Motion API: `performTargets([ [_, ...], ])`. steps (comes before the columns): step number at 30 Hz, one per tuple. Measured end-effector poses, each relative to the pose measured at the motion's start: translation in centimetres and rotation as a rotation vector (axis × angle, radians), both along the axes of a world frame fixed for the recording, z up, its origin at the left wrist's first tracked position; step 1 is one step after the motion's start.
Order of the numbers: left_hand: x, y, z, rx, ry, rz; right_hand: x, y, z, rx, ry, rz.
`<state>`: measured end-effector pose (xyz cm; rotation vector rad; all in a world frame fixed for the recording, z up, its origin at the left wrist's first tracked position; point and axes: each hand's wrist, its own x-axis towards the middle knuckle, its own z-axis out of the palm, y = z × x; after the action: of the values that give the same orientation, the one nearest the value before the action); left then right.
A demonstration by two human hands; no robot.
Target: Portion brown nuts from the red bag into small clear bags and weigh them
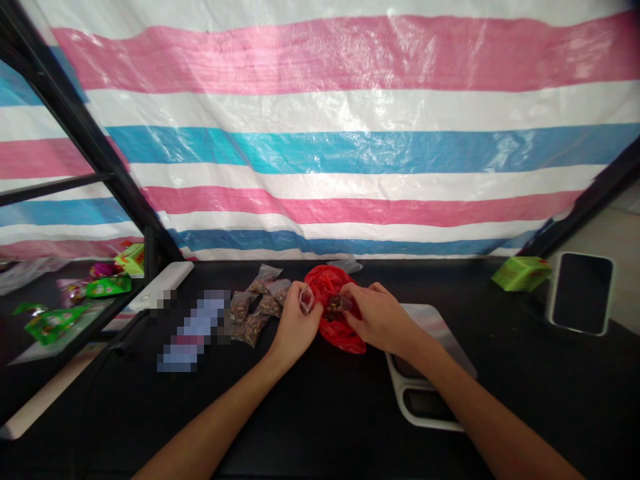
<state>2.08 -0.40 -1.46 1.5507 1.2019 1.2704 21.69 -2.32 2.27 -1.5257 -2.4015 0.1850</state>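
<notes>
At the far left, beyond the black frame (116, 193), we see green packets (55, 325). To their right, on the black bench (320, 427), we locate a white strip (173, 273), then a cluster of filled clear bags (270, 305) holding brown pieces.

Next, we identify the left grip (296, 328). It is closed around a small clear bag (307, 300), with thumb and fingers pinching the sides; we note that the bag's mouth is parted and faces up. Just right of it, between both grips, we find the red bag (324, 283), spread and crumpled on the bench.

We observe the right grip (379, 315) at the red bag, its thumb and fingers pinched on a small vessel (338, 305) with dark contents. The fingers cover part of it, so we cannot tell its full shape.

The right forearm crosses in front of the scale (433, 323). At the far right, we note a green box (523, 273) beside an upright phone (583, 293).
</notes>
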Motion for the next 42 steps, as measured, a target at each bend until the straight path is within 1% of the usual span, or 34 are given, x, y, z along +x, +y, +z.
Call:
performTargets([
  [2, -0.2, 0.0, -0.2, 0.159, 0.173, 0.103, 0.0, 0.1, 0.0, 0.013, 0.039, -0.005],
  [4, -0.2, -0.1, -0.3, 0.228, 0.268, 0.135, 0.0, 0.3, 0.1, 0.033, 0.093, -0.006],
  [9, -0.3, -0.1, -0.6, 0.185, 0.39, 0.035, -0.5, 0.2, 0.6, 0.058, 0.2, 0.016],
  [14, -0.4, -0.3, -0.5, 0.18, 0.419, -0.009, -1.0, -0.6, 1.2, 0.041, 0.24, 0.159],
  [17, -0.5, -0.6, -0.4, 0.198, 0.46, -0.042, -1.3, -0.9, 1.3, 0.038, 0.239, 0.232],
  [23, -0.4, -0.5, -0.4, 0.231, 0.57, -0.077, -1.6, -1.0, 1.0, 0.062, 0.18, 0.266],
  [27, -0.2, -0.7, -0.3, 0.239, 0.576, -0.079, -1.6, -1.1, 1.0, 0.157, 0.142, 0.307],
  [29, -0.1, -0.9, -0.3, 0.234, 0.569, -0.09, -1.6, -1.2, 1.1, 0.177, 0.132, 0.32],
  [35, 0.1, -1.4, -0.1, 0.222, 0.567, -0.092, -1.3, -1.0, 1.1, 0.163, 0.144, 0.258],
  [38, 0.1, -1.3, 0.1, 0.191, 0.497, -0.088, -1.1, -0.9, 1.0, 0.209, 0.152, 0.234],
  [42, 0.1, -1.1, 0.4, 0.134, 0.412, -0.028, -0.7, -0.8, 1.3, 0.283, 0.188, 0.178],
])
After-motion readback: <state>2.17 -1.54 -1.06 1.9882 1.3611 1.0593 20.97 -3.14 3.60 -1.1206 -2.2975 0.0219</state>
